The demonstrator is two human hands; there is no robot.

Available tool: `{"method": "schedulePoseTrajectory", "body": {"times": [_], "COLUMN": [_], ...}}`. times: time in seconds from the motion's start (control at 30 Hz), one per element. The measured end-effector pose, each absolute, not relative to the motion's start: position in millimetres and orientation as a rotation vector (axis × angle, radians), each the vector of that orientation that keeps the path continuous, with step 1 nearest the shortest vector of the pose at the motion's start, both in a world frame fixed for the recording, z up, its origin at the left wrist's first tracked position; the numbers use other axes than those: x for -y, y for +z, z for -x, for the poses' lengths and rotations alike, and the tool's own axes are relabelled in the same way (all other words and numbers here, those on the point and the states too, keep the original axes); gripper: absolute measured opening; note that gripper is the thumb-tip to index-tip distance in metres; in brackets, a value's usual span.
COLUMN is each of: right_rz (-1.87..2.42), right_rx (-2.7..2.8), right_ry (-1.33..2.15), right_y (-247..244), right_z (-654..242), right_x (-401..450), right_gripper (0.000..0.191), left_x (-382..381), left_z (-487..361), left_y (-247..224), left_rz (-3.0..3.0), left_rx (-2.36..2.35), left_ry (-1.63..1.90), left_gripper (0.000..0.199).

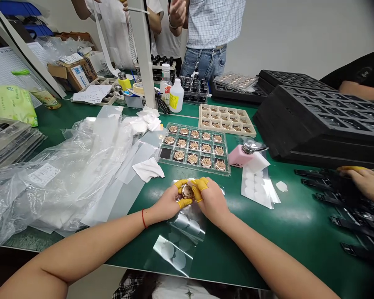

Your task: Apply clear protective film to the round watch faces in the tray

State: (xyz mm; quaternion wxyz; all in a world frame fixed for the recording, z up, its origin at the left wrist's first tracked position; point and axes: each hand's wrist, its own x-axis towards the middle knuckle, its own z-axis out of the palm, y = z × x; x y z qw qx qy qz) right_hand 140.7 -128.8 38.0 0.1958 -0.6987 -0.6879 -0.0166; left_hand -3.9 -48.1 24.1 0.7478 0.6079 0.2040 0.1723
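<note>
A round rose-gold watch case (187, 191) is held up over the bench, its patterned face towards me. My left hand (170, 201) grips it from the left between thumb and fingers, with yellow finger cots on the tips. Closed against its right edge are the fingers of my right hand (210, 197), also in yellow cots; a small pale bit shows at their tips, too small to name. Below my hands lie clear film strips (174, 253) with round cut-outs. Beyond them a clear tray (195, 167) holds rows of similar watch cases, with one bare slot at its front left.
A pink pump bottle (241, 155) and white round stickers (257, 189) stand right of the tray. Plastic bags (81, 166) cover the left side. Black stacked trays (302, 124) rise at right, near a co-worker's hand (366, 182) and black straps (330, 199).
</note>
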Motion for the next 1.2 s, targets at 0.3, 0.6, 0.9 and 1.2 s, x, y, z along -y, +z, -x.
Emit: {"method": "schedulePoseTrajectory", "body": {"times": [0.3, 0.6, 0.9, 1.2], "right_rz": [1.787, 1.838, 1.936, 1.951], "right_rx": [2.007, 1.866, 1.532, 1.478], "right_ry": [0.018, 0.15, 0.392, 0.424], "right_y": [55, 47, 34, 56], "right_z": [-154, -163, -171, -139], "right_x": [134, 155, 117, -16], "right_gripper": [0.026, 0.027, 0.032, 0.033], "left_x": [47, 47, 47, 38], "left_z": [0, 2, 1, 7], "left_y": [31, 31, 38, 41], "left_rz": [-1.308, -1.291, -1.127, -1.122], "left_rx": [-0.406, -0.421, -0.404, -0.573], "left_ry": [0.341, 0.342, 0.423, 0.348], "left_gripper": [0.048, 0.053, 0.068, 0.062]}}
